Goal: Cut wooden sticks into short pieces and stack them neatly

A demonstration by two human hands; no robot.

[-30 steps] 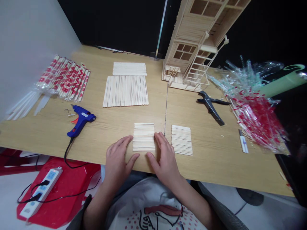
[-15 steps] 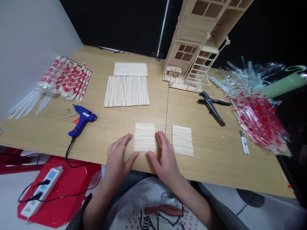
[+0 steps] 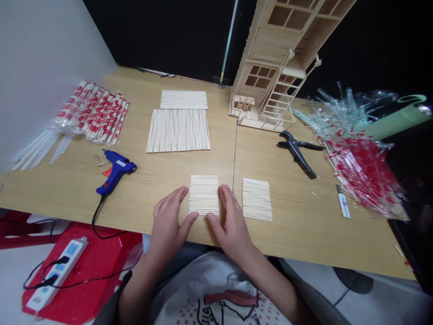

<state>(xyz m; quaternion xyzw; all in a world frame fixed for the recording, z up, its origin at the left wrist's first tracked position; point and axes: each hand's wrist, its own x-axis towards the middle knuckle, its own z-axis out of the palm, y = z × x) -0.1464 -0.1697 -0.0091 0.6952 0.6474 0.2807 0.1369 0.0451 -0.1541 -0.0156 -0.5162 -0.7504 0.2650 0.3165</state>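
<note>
A small panel of pale wooden sticks [image 3: 203, 195], laid side by side, rests flat on the table between my two hands. My left hand [image 3: 171, 216] is at its left edge, fingers stretched forward and thumb apart near the lower left corner. At the right edge, my right hand [image 3: 232, 221] has its fingers extended and its thumb by the lower right corner. Neither hand is wrapped around anything. A second small stick panel [image 3: 256, 199] lies just right of my right hand. Farther back is a larger stick panel [image 3: 179, 131], with a narrower one [image 3: 183, 99] behind it.
A blue glue gun [image 3: 117, 169] lies at left, near wrapped chopsticks [image 3: 93, 110] and glue sticks [image 3: 37, 146]. A wooden model house [image 3: 260, 85] stands at the back. Black cutters [image 3: 297, 153], a small white knife [image 3: 343, 202] and plastic wrappers [image 3: 361, 171] lie right. A power strip [image 3: 57, 273] sits below left.
My left hand has shifted slightly right, closer to the panel's left edge. My right hand stays at the right edge. The whole view has moved a little.
</note>
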